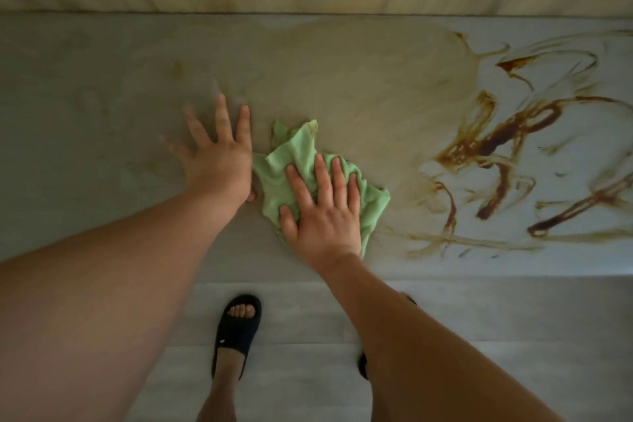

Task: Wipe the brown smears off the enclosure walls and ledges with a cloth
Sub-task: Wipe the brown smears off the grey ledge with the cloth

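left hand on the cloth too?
No, the left hand lies flat on the bare ledge beside the green cloth; only the right hand presses on it.

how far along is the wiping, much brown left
Partly done. The middle of the ledge is rubbed down to a tan haze. The right hand presses the cloth flat at its edge; the left hand rests on the ledge beside it. Thick smears on the right are left to wipe.

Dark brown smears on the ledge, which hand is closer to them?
Right. The right hand presses the cloth just left of the smears; the left hand lies flat farther left.
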`<move>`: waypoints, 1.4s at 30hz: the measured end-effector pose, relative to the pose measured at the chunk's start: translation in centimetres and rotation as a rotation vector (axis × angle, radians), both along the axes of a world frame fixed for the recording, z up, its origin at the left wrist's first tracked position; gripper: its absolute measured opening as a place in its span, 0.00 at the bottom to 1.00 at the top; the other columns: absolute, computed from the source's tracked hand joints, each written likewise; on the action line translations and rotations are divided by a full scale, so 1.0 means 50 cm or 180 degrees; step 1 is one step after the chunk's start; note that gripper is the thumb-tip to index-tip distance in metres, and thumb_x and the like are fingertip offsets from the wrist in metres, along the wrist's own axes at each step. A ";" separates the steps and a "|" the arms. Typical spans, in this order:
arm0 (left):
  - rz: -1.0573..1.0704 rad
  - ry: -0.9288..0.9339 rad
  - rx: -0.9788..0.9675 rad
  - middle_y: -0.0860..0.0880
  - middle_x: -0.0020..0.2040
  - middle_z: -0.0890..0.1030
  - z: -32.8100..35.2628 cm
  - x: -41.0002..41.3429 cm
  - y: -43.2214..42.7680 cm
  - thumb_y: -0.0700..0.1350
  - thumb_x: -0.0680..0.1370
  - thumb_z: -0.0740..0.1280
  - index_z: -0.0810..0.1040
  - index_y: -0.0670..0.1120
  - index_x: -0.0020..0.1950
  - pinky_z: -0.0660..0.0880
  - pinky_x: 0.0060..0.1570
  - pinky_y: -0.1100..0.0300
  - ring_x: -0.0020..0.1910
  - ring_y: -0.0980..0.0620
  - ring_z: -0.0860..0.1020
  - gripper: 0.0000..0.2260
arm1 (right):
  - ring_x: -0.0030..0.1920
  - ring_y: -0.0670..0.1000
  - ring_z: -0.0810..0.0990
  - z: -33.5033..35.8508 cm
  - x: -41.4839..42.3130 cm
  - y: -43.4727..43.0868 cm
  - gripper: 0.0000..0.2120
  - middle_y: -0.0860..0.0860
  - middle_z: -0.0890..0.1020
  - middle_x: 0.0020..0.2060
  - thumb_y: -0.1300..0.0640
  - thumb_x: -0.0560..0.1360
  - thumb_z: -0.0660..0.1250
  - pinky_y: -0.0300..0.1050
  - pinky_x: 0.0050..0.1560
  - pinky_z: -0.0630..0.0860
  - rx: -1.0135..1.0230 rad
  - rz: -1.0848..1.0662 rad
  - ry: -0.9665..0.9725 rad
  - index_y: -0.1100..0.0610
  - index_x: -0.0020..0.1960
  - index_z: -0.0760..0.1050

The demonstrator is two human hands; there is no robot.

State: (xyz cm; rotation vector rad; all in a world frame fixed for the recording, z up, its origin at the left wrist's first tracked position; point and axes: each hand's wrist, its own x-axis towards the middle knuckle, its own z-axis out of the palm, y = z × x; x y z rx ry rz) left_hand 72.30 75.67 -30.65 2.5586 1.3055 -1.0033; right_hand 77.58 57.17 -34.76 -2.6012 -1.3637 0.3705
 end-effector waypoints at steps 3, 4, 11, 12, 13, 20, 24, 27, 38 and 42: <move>-0.0221 -0.0108 0.0248 0.46 0.83 0.34 0.022 0.033 -0.088 0.40 0.83 0.59 0.39 0.56 0.84 0.50 0.69 0.19 0.80 0.30 0.39 0.37 | 0.83 0.60 0.52 0.014 0.043 -0.059 0.29 0.55 0.60 0.82 0.39 0.81 0.58 0.62 0.81 0.46 0.0104 0.0548 0.0090 0.44 0.81 0.63; -0.0306 -0.0077 0.0168 0.46 0.84 0.36 0.029 0.050 -0.115 0.39 0.83 0.56 0.39 0.55 0.84 0.51 0.70 0.20 0.81 0.31 0.38 0.36 | 0.82 0.60 0.55 0.015 0.067 -0.090 0.28 0.54 0.62 0.82 0.40 0.81 0.59 0.61 0.81 0.48 0.0164 0.0731 0.0082 0.44 0.80 0.66; -0.0262 -0.0489 -0.0367 0.49 0.84 0.38 0.054 0.256 -0.304 0.44 0.81 0.64 0.43 0.51 0.85 0.57 0.72 0.26 0.82 0.35 0.44 0.39 | 0.81 0.59 0.58 0.009 0.364 -0.396 0.28 0.53 0.63 0.81 0.38 0.79 0.60 0.61 0.81 0.51 -0.0048 0.0201 -0.0336 0.44 0.78 0.69; -0.0239 -0.0541 -0.0368 0.49 0.83 0.34 0.050 0.283 -0.327 0.49 0.80 0.66 0.43 0.52 0.85 0.59 0.71 0.26 0.82 0.34 0.45 0.41 | 0.82 0.59 0.58 0.010 0.413 -0.436 0.29 0.53 0.63 0.81 0.37 0.80 0.59 0.61 0.81 0.51 -0.0144 -0.0053 -0.0374 0.44 0.79 0.67; -0.0228 -0.0562 -0.0346 0.49 0.82 0.31 0.047 0.303 -0.344 0.52 0.79 0.68 0.42 0.53 0.84 0.61 0.70 0.27 0.82 0.34 0.45 0.42 | 0.82 0.60 0.57 0.011 0.456 -0.470 0.30 0.54 0.62 0.82 0.36 0.80 0.58 0.61 0.81 0.51 -0.0251 -0.0314 -0.0381 0.43 0.80 0.65; -0.0157 -0.0220 -0.0599 0.49 0.83 0.31 0.026 0.381 -0.376 0.59 0.79 0.67 0.37 0.61 0.83 0.61 0.71 0.25 0.81 0.30 0.39 0.44 | 0.83 0.60 0.52 0.016 0.554 -0.548 0.31 0.53 0.56 0.83 0.36 0.81 0.53 0.63 0.81 0.48 -0.0510 -0.1665 -0.0261 0.41 0.82 0.57; -0.0323 -0.0035 -0.0577 0.48 0.84 0.35 0.042 0.389 -0.360 0.58 0.79 0.67 0.38 0.60 0.83 0.59 0.73 0.29 0.81 0.29 0.44 0.44 | 0.83 0.61 0.43 0.025 0.489 -0.461 0.31 0.55 0.49 0.84 0.39 0.82 0.50 0.65 0.81 0.42 -0.0533 -0.2110 0.0102 0.42 0.84 0.49; -0.0325 -0.0034 -0.0502 0.52 0.84 0.38 0.063 0.380 -0.352 0.50 0.77 0.67 0.38 0.58 0.83 0.56 0.74 0.29 0.82 0.35 0.49 0.45 | 0.83 0.62 0.37 0.030 0.425 -0.381 0.30 0.54 0.46 0.84 0.36 0.83 0.47 0.66 0.80 0.38 -0.0563 -0.1184 0.0215 0.38 0.83 0.45; 0.0171 -0.0362 -0.0324 0.47 0.85 0.46 0.078 0.385 -0.293 0.56 0.79 0.67 0.47 0.46 0.84 0.56 0.75 0.29 0.82 0.37 0.48 0.42 | 0.84 0.56 0.44 0.024 0.634 -0.209 0.30 0.47 0.49 0.84 0.32 0.81 0.48 0.60 0.81 0.40 -0.0444 0.0011 -0.0023 0.35 0.82 0.52; 0.0024 -0.0357 -0.0746 0.50 0.82 0.31 0.067 0.433 -0.290 0.67 0.74 0.71 0.38 0.52 0.84 0.55 0.73 0.25 0.82 0.33 0.39 0.54 | 0.83 0.58 0.42 0.033 0.699 -0.268 0.31 0.49 0.47 0.84 0.32 0.81 0.47 0.62 0.81 0.41 -0.0639 -0.1015 -0.0032 0.35 0.83 0.47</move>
